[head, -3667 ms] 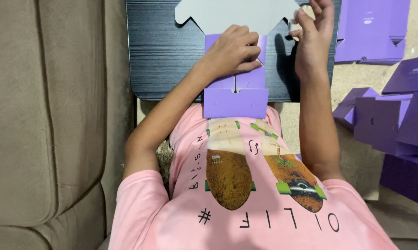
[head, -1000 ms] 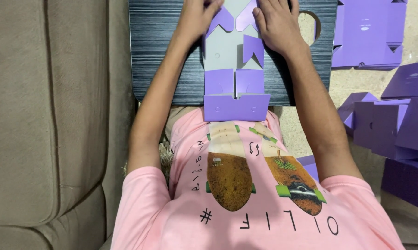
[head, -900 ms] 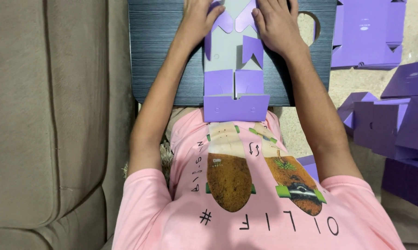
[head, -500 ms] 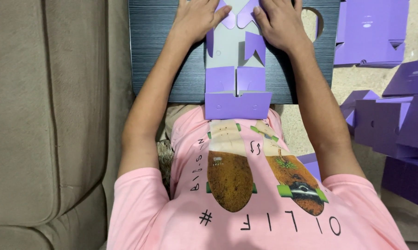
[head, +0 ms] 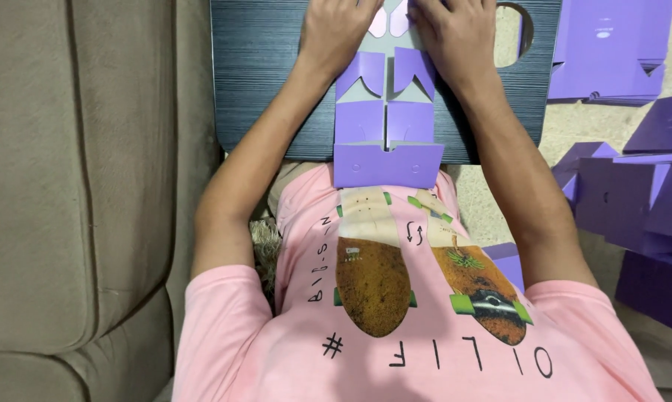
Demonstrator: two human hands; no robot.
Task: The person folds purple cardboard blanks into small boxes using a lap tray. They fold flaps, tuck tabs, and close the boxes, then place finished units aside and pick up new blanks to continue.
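A flat purple cardboard box blank point(head: 386, 126) with a grey inner face lies on a dark wood-grain board point(head: 261, 74) over my lap. Its lower flap hangs over the board's near edge above my pink shirt. My left hand point(head: 336, 33) presses down on the blank's upper left side. My right hand point(head: 459, 33) presses on its upper right side. Between the two hands the purple side flaps are folded inward over the grey middle. My fingertips are cut off by the top edge of the view.
A beige sofa point(head: 68, 186) fills the left side. The board has a round hole point(head: 511, 33) near its right end. A stack of flat purple blanks point(head: 611, 45) lies at the top right. Folded purple boxes point(head: 634, 201) sit on the floor at the right.
Earlier my left hand alone rested on the blank while my right hand was at its far edge. Now both hands press its folded-in flaps, a little farther up.
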